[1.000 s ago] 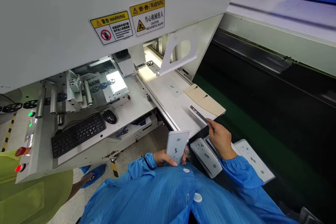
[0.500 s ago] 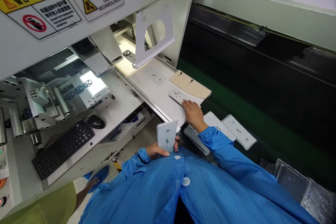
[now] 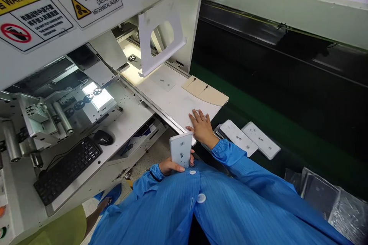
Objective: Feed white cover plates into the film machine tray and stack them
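Observation:
My left hand [image 3: 171, 166] is closed around a stack of thin, pale, round-cornered panels [image 3: 181, 148], held upright in front of my jacket. Small dark print marks show on the front one. My right hand [image 3: 202, 128] lies flat with its fingers spread on the white work surface [image 3: 172, 99] near its front edge. Some dark print shows by its fingertips; whether a thin sheet lies under the palm is hard to make out. Farther in, a clear printed sheet [image 3: 163, 81] rests flat on the same surface, with a beige board [image 3: 205, 91] along its right side.
Stacks of similar panels [image 3: 238, 138] and another stack [image 3: 261, 140] lie on the dark green belt at right. Clear plastic wrapping [image 3: 349, 214] is at lower right. A keyboard [image 3: 69, 166] and mouse [image 3: 103, 138] sit at left. A white guard [image 3: 162, 46] overhangs the lit slot.
My right hand has moved left and down from the edge of a thin printed panel and now lies flat on the surface. The left hand still holds its stack. The view has shifted slightly.

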Tool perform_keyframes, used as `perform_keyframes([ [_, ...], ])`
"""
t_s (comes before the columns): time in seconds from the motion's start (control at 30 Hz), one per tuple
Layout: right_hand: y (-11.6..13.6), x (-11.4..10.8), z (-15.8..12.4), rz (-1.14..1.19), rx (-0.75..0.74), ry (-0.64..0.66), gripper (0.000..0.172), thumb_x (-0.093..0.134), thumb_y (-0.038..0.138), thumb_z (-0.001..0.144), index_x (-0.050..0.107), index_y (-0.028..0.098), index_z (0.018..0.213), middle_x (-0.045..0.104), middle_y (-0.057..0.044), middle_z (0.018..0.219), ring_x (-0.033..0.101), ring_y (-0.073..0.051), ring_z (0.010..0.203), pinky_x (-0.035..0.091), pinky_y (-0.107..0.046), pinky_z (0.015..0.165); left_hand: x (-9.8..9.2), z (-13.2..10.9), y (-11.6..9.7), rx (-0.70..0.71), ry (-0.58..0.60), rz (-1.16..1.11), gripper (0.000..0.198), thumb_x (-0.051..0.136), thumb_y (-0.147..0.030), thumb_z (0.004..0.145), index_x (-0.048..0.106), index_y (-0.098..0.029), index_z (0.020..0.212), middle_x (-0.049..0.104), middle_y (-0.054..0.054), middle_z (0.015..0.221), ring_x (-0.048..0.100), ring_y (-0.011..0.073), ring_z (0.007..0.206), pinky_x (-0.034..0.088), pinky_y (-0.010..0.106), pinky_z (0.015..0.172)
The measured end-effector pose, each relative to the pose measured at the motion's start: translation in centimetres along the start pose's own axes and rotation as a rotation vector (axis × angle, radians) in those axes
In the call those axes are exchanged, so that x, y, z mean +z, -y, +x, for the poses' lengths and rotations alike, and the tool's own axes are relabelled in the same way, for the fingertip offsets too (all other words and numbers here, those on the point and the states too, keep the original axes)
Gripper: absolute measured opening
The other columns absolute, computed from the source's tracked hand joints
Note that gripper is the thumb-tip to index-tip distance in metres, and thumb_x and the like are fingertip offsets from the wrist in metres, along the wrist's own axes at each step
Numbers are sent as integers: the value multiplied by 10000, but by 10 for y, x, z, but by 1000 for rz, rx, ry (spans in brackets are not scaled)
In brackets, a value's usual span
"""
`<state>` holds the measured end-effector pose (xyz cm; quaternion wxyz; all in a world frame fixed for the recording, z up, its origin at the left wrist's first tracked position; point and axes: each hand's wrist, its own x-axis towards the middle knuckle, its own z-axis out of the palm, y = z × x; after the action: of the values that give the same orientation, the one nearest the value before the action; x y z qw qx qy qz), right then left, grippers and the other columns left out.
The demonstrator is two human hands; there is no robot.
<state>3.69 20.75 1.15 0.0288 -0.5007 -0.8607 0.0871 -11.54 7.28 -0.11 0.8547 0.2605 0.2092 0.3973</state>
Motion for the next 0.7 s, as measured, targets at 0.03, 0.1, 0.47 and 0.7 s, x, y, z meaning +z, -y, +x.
perform_keyframes([
  [0.03,0,0,1,1,-1,3,574,377,468,907,387,154,1387,264,-117,1502,184,-351,1385,180,-592,1076,1,-1,0,-1,-5,5,689,707,-200,523,551,-241,1193,589,48,927,547,212,908,353,387,879],
  [0.1,1,-1,5,5,5,15,579,370,472,909,382,151,1390,252,-115,1507,176,-353,1386,175,-592,1079,2,-2,-1,-5,-17,7,680,706,-211,520,555,-243,1183,583,44,921,547,215,910,353,392,887],
  [0.47,-2,-4,22,14,27,19,580,365,471,910,369,154,1395,238,-128,1510,173,-360,1385,187,-612,1069,0,-3,0,-12,-34,-28,746,744,-212,497,514,-206,1206,588,59,906,527,206,895,355,378,871],
  [0.7,-3,-4,23,29,29,24,586,358,468,915,363,133,1396,224,-131,1514,158,-366,1387,163,-613,1076,-1,-3,0,-13,-35,-23,754,732,-192,483,518,-214,1206,597,64,926,533,221,907,357,393,863],
])
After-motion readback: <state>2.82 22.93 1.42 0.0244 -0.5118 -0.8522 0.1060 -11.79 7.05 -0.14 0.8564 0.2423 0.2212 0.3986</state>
